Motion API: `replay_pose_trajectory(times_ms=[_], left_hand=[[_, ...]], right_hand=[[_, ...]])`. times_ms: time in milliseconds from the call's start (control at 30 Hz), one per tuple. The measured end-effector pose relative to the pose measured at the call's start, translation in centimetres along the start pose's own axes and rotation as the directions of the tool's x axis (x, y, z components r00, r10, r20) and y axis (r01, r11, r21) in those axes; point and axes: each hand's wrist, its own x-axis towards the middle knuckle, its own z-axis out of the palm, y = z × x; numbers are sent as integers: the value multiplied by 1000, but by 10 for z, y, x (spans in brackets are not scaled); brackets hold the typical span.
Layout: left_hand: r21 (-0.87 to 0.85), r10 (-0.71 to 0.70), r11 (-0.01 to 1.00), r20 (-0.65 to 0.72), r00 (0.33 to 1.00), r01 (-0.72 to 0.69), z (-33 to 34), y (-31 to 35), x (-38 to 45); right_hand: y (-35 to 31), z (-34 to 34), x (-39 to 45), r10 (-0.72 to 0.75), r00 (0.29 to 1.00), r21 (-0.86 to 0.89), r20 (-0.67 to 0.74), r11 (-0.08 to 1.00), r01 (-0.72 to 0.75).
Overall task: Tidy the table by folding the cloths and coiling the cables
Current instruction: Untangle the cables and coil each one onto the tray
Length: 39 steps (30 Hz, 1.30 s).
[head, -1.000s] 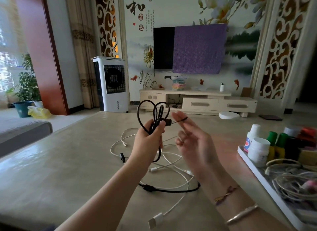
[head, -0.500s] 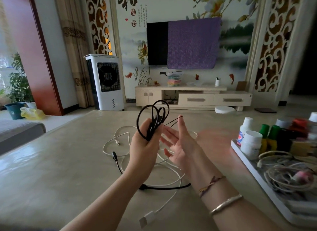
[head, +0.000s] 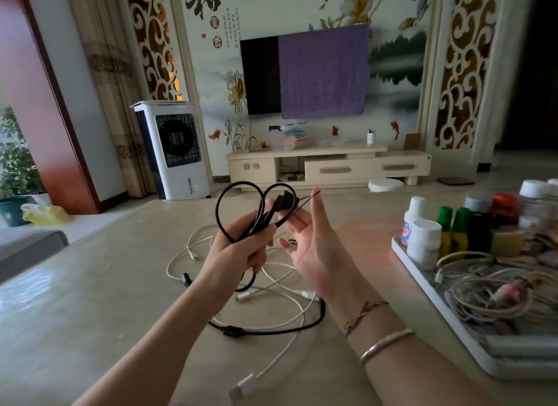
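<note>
Left hand (head: 241, 248) grips a bundle of black cable (head: 238, 206), loops sticking up above the fist, rest trailing down onto the table (head: 90, 285). Right hand (head: 314, 248) is next to it, palm up, fingers spread & relaxed, a thin dark tie across the fingertips. White cables (head: 280, 288) lie tangled on the table beneath both hands. Tray (head: 422, 278) w/ bottles & more cords at right.

Loose cables (head: 280, 288) are spread on the table (head: 90, 300), below the raised hands. A tray (head: 447, 309) is set at the right, with bottles (head: 425, 239) at its far end and coiled cables (head: 489, 288) nearer.
</note>
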Motion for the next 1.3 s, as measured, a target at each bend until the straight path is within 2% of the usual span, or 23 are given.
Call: replay_pose_trajectory(times_ms=[167, 400, 633, 700, 767, 900, 1000, 1067, 1200, 1300], left_hand=[[62, 58, 996, 68, 996, -62, -2, -2, 4], [96, 109, 988, 121, 987, -121, 6, -6, 4], [196, 153, 962, 190, 970, -190, 3, -3, 4], [250, 146, 947, 230, 962, -203, 0, -1, 5], [234, 99, 958, 269, 958, -165, -4, 5, 6], [161, -110, 986, 385, 916, 51, -17, 19, 8], [139, -274, 962, 426, 863, 236, -31, 25, 5], [94, -330, 942, 450, 830, 323, -36, 26, 4], [152, -431, 900, 463, 774, 410, -37, 26, 3], [247, -528, 850, 392, 754, 466, -33, 24, 6]], right_hand=[[3, 2, -1, -105, 993, 73, 54, 992, 101], [3, -3, 0, -95, 995, 373, -24, 923, 98], [-9, -9, -3, -155, 987, 370, 31, 919, 133], [-14, -9, -5, -179, 983, 288, 46, 945, 158], [-20, -11, -8, -206, 977, 176, 62, 965, 192], [-32, -15, -16, -256, 953, -79, 164, 959, 272], [-39, -11, -22, -267, 937, -329, 224, 884, 331], [-43, -13, -24, -253, 931, -452, 262, 820, 350], [-49, -12, -28, -214, 944, -604, 251, 727, 325], [-45, -7, -28, -172, 950, -658, 261, 689, 305]])
